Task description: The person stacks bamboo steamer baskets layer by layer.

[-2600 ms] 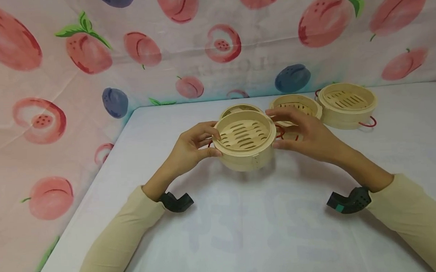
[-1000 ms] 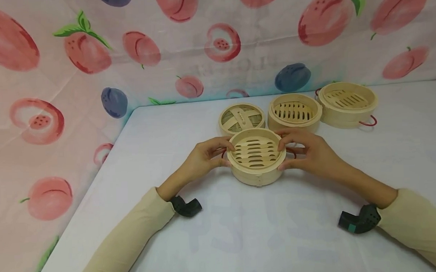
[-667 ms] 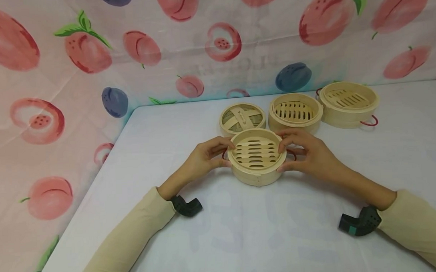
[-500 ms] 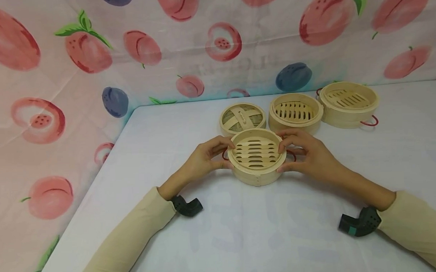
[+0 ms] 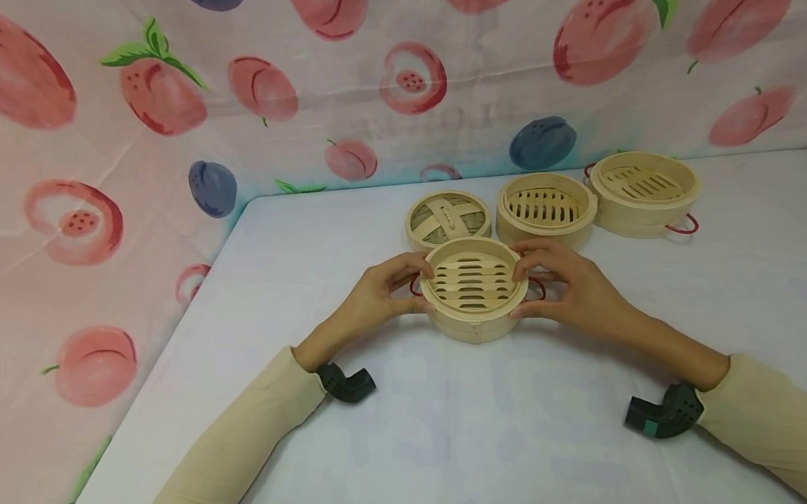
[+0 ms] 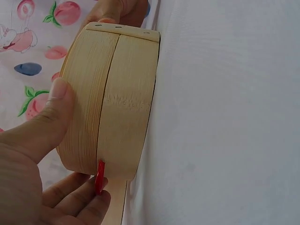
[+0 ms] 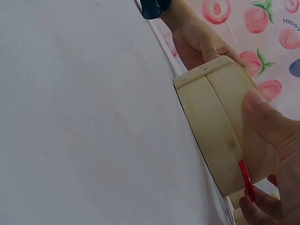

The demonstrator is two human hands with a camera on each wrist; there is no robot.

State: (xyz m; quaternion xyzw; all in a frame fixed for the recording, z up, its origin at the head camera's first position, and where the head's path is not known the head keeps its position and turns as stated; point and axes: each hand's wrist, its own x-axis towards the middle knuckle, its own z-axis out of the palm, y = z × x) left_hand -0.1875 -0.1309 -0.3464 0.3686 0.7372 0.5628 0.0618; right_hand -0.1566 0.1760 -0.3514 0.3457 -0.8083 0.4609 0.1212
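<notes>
A round bamboo steamer basket (image 5: pixel 475 331) with a slatted bottom and red side handles sits on the white table, gripped from both sides. On its left my left hand (image 5: pixel 380 293) holds the rim, thumb on the outer wall and index finger over the edge. Opposite, my right hand (image 5: pixel 574 283) grips the rim in the same way. The left wrist view shows the steamer's side wall (image 6: pixel 126 103) against the tabletop, with the red handle (image 6: pixel 100 177) by the lower fingers. In the right wrist view another red handle (image 7: pixel 246 180) is close to the right fingers.
Behind the held basket lies a small woven bamboo lid (image 5: pixel 447 215). To its right stand a second slatted steamer (image 5: pixel 550 236) and a larger steamer (image 5: pixel 643 220) with red handles. A fruit-print cloth (image 5: pixel 470 72) hangs behind the white table (image 5: pixel 450 443).
Since the oldest frame, both hands have brought the steamer basket down and toward the front, uncovering the woven lid behind. Over the last second basket and hands have hardly moved.
</notes>
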